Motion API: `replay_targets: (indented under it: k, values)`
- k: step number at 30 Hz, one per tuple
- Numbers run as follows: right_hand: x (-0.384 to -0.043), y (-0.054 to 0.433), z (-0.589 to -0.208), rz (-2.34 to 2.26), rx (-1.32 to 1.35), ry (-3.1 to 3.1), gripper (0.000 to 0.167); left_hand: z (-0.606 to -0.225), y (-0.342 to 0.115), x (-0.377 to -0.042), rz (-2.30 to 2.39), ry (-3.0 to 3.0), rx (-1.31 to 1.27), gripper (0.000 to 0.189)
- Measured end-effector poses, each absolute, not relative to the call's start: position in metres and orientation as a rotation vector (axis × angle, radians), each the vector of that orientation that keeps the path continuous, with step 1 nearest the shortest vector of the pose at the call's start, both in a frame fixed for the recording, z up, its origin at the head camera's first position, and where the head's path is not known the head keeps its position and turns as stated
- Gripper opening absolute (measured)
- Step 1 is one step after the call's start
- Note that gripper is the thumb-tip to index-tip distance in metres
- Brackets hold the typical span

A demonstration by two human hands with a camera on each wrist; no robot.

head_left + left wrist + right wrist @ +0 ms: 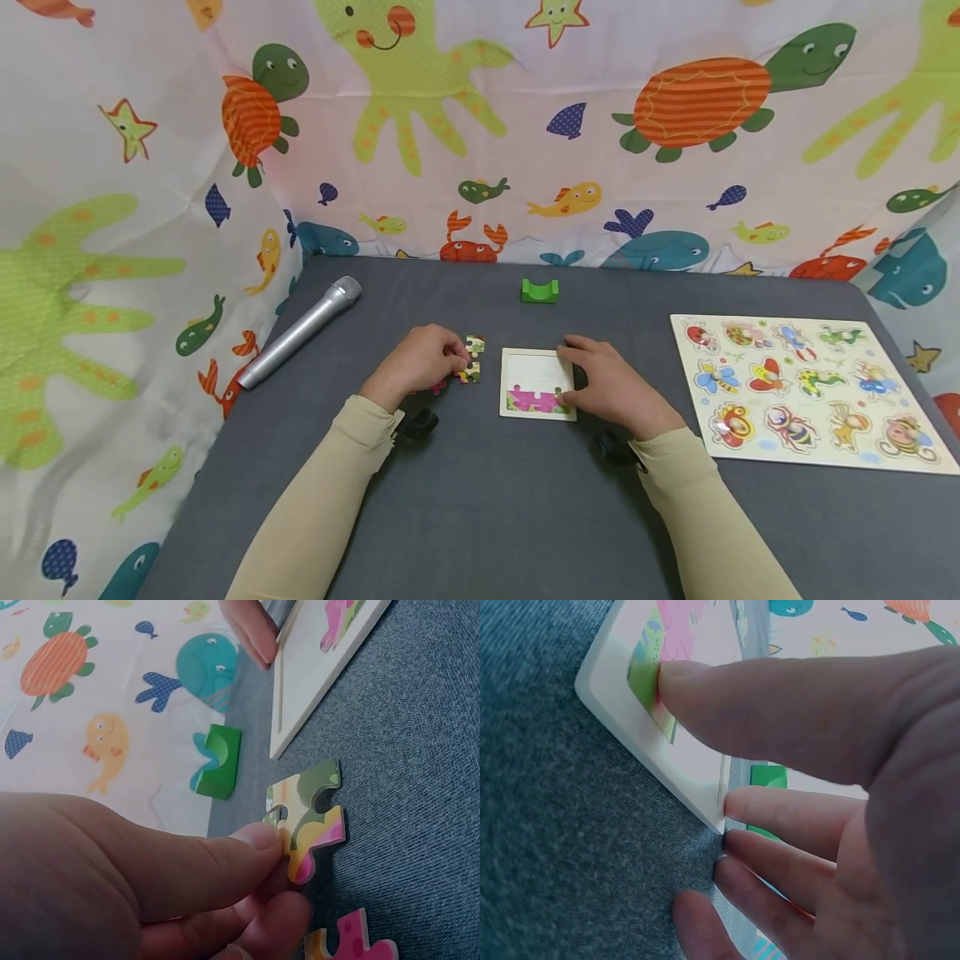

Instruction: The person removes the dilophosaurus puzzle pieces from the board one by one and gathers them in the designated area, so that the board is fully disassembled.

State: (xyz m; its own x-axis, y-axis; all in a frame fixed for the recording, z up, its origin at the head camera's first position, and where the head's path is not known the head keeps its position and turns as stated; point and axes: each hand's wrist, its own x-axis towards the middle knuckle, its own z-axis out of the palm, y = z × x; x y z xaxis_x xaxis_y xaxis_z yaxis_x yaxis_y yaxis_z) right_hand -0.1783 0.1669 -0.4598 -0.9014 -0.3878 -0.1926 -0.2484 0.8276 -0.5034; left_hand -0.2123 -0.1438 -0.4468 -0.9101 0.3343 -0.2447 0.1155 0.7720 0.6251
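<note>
1. While the left hand (420, 360) works at the left of the puzzle frame (529, 369), its thumb and fingers are clamped on the edge of a puzzle piece (306, 791), green, yellow and pink.
2. Piece position: just left of the frame, outside it, close to the worktop (495, 508).
3. A loose pink piece (356, 939) lies beside it, partly under the left hand in the head view.
4. Right hand (613, 385): fingers apart; thumb rests on the pink joined pieces (534, 400), index fingertip touches the frame's edge.
5. Joined pieces fill the near part of the frame; the far part shows bare white.
6. Surroundings: green block (540, 292) beyond the frame, silver microphone (300, 333) far left, insect board (832, 461) right, sea-animal cloth (517, 187) behind.
</note>
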Motion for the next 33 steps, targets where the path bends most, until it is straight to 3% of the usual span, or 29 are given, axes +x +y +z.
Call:
replay_targets:
  k: [27,33]
  values:
    - [-0.176,0.154,-0.460,-0.650,-0.336,2.796,0.084,-0.444,-0.135,-0.210,0.842,2.695,0.321,0.006]
    - [-0.176,0.153,-0.461,-0.653,-0.330,2.797,0.083,-0.445,-0.109,-0.198,0.806,2.721,0.525,0.008]
